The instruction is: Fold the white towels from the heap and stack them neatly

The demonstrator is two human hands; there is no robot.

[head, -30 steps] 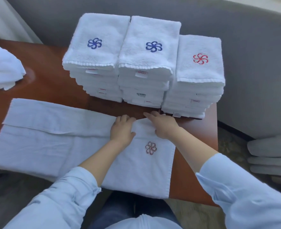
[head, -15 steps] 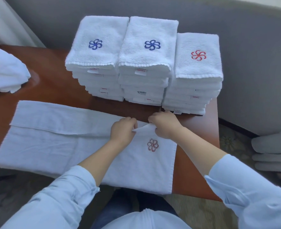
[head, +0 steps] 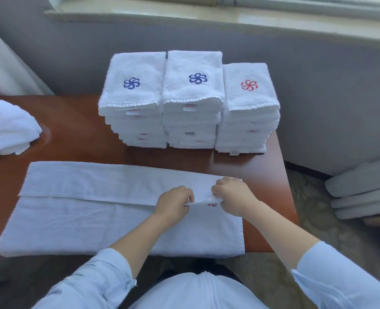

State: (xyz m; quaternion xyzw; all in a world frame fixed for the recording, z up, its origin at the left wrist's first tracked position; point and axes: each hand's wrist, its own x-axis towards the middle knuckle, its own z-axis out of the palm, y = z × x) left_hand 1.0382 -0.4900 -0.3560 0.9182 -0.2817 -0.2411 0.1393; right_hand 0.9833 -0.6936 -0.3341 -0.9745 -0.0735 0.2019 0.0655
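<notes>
The left hand [head: 173,202] and right hand [head: 233,197] lay flat on the far edge of the towel [head: 84,219] a second ago — now both pinch it. They have drawn that edge toward six o'clock, half-covering the red emblem [head: 212,204].

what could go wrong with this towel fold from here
1. The left hand and right hand pinch the flap only at the towel's right end; the long left part is unheld, so the fold may skew.
2. The towel's near edge lies at the table's front edge; pulling toward the body might slide it off.
</notes>
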